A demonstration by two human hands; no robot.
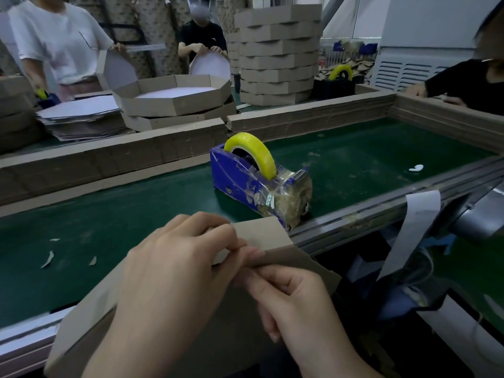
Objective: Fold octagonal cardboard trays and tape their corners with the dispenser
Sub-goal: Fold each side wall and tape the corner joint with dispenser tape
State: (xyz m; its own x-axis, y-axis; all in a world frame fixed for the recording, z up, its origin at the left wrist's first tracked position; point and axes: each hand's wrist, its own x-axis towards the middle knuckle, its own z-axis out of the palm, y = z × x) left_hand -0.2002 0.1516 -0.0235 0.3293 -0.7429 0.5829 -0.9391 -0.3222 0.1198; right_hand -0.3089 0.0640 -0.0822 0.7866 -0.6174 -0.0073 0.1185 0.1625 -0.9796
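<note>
Tray: a brown cardboard tray (261, 233) lies at the near edge of the green desk (136, 214) and overhangs the metal rail (354, 216) toward the wearer. One side flap stands up at the corner being worked.
Left hand: the left hand (174, 268) reaches over the top of that corner, fingers curled, pinching the raised flap.
Right hand: the right hand (294, 298) meets it from the lower right, thumb and forefinger clamped on the tray's edge, touching the left fingertips. Whether tape lies under the fingers cannot be told.
Dispenser: a blue dispenser (234, 175), wrapped in old clear tape and crusted with cardboard fluff at its cutter end, stands on the desk just beyond the tray, close to the near edge. A yellow roll (253, 148) sits upright in it.
Desk litter: pale scraps (47, 259) lie toward the near left, and a white bit (416, 167) lies toward the right end.
Wall: a low cardboard wall (109, 165) lines the far edge and the right end of the desk.
Far side: beyond the wall, an open tray (177, 94) with a white inside rests on others. Flat blanks (81, 115) lie to its left, a tall stack (278, 55) of folded trays stands to its right, and a second dispenser (338, 80) sits past the stack.
People: a person in white (54, 36) holds a tray upright, and a person in black (201, 34) handles another. A third person (469, 83), in a black sleeve, is at the far right corner with a hand by the wall.
Strip: a pale strip (414, 227) hangs from the rail at the right.
</note>
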